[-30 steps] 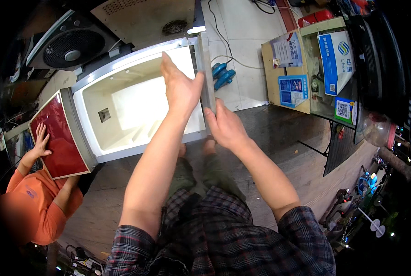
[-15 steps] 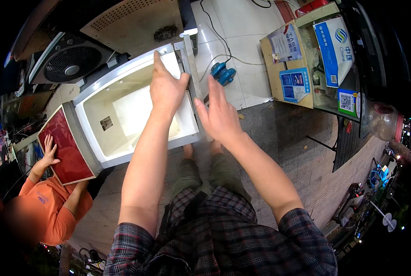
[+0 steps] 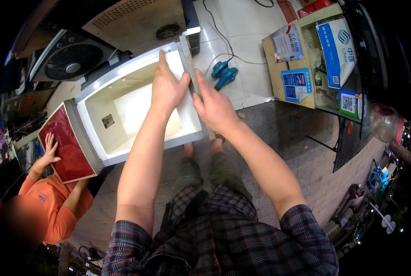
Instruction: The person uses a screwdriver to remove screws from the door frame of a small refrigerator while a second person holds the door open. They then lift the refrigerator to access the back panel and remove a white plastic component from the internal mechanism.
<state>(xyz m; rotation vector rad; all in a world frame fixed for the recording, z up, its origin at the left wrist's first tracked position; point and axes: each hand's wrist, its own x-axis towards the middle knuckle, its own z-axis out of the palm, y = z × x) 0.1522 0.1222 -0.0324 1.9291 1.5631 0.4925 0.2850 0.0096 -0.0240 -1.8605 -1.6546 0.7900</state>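
A white-lined open cabinet [image 3: 92, 126], like a small fridge body, tilts in front of me with a square hole in its inner wall. My left hand [image 3: 168, 89] lies over its right end, index finger stretched and thumb apart; its other fingers are partly hidden. A narrow pale panel [image 3: 190, 57] stands along that end. My right hand [image 3: 217, 108] rests against the panel's outer side, fingers stretched out. At the cabinet's left end is a red-faced door [image 3: 67, 152], with another person's hand [image 3: 50, 148] flat on it.
A blue corded blower [image 3: 224, 73] lies on the white tiles beyond my right hand. The other person, in an orange shirt [image 3: 60, 202], stands at left. A black round-grilled fan unit [image 3: 63, 60] and perforated metal panel [image 3: 132, 20] are behind. A display case [image 3: 327, 87] stands right.
My right hand has moved left onto the panel, from slightly apart. My left hand and the cabinet's right end have shifted a little to the right.
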